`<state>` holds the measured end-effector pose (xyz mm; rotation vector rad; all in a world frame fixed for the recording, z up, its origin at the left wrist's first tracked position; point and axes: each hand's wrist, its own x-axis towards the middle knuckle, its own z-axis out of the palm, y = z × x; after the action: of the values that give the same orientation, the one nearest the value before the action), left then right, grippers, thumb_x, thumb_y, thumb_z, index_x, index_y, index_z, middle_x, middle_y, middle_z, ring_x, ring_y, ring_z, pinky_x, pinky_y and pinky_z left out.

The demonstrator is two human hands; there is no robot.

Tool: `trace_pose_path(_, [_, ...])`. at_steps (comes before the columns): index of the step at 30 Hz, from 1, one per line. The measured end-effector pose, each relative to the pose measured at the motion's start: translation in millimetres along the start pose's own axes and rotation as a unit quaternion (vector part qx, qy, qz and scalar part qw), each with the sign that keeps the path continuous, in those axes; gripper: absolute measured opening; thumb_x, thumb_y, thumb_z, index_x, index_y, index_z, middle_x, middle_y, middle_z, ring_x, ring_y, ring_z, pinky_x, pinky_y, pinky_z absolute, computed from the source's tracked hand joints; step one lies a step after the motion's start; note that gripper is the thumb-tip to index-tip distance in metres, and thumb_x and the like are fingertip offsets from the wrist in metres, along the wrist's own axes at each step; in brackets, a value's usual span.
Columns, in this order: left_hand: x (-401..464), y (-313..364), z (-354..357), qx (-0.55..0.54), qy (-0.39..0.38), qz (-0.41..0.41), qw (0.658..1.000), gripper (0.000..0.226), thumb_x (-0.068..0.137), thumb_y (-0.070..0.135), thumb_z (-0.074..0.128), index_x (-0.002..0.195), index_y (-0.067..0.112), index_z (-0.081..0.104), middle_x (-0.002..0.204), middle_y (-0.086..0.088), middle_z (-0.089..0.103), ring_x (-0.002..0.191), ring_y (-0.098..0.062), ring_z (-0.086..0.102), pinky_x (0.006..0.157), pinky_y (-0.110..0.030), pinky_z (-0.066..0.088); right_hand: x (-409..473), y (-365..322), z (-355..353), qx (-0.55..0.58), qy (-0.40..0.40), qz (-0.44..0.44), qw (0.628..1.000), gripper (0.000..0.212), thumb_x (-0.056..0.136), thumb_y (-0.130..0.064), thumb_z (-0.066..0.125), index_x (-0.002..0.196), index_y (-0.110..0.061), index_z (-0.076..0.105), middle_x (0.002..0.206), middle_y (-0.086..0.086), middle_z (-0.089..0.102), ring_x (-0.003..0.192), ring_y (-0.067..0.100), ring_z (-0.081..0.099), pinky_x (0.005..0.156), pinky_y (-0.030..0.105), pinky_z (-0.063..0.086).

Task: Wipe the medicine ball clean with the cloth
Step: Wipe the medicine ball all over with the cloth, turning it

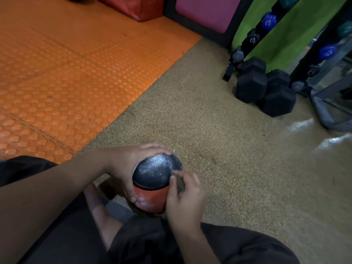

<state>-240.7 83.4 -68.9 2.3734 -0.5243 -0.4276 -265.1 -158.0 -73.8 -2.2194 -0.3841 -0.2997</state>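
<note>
Medicine ball (152, 174), black over red, dusty, sits low between knees above speckled floor (219, 134). Left hand (129, 164) cups ball's left side, fingers curled round it. Right hand (185, 199) pinches cloth (178, 181) against ball's right side.

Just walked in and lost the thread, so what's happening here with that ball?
A person sits on the gym floor cleaning a medicine ball. The left hand holds the ball steady from its left side. The right hand pinches a small cloth against the ball's right side. White dusty marks still show on the black top.
</note>
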Motion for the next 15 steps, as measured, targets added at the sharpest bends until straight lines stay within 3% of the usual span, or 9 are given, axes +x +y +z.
trace_pose_path(4, [1.0, -2.5, 0.9, -0.004, 0.002, 0.003, 1.0, 0.148, 0.041, 0.056, 0.105, 0.158, 0.059, 0.015, 0.167, 0.027, 0.008, 0.154, 0.009, 0.011, 0.116, -0.008, 0.015, -7.0, -3.3, -4.2, 0.019, -0.049, -0.053, 0.997, 0.014, 0.093, -0.024, 0.064, 0.101, -0.021, 0.075, 0.098, -0.011, 0.065, 0.089, 0.005, 0.065, 0.078, 0.022, 0.053])
trace_pose_path(10, [-0.7, 2.5, -1.6, 0.018, -0.016, -0.001, 1.0, 0.149, 0.038, 0.062, 0.103, 0.155, 0.066, 0.01, 0.167, 0.031, 0.001, 0.157, 0.004, 0.01, 0.126, -0.031, 0.023, 51.2, 23.7, 2.0, -0.017, -0.009, 0.104, 0.994, 0.01, 0.09, -0.016, 0.071, 0.096, -0.021, 0.079, 0.093, -0.009, 0.073, 0.086, 0.011, 0.07, 0.083, 0.034, 0.058])
trace_pose_path(12, [-3.4, 3.8, -2.5, 0.019, -0.021, 0.006, 1.0, 0.149, 0.038, 0.06, 0.104, 0.155, 0.065, 0.012, 0.167, 0.032, 0.0, 0.156, 0.005, 0.011, 0.127, -0.036, 0.026, 28.5, 14.9, -0.8, -0.015, -0.007, 0.051, 0.999, 0.012, 0.091, -0.022, 0.067, 0.096, -0.022, 0.077, 0.095, -0.01, 0.07, 0.087, 0.008, 0.067, 0.08, 0.034, 0.058])
trace_pose_path(15, [-6.3, 2.2, -4.0, 0.012, -0.029, 0.005, 1.0, 0.149, 0.041, 0.056, 0.106, 0.156, 0.064, 0.012, 0.168, 0.031, -0.001, 0.157, 0.006, 0.007, 0.128, -0.038, 0.026, -6.2, -3.2, -12.1, 0.018, -0.081, -0.064, 0.994, 0.012, 0.092, -0.023, 0.067, 0.1, -0.024, 0.076, 0.096, -0.015, 0.065, 0.09, -0.002, 0.063, 0.08, 0.02, 0.052])
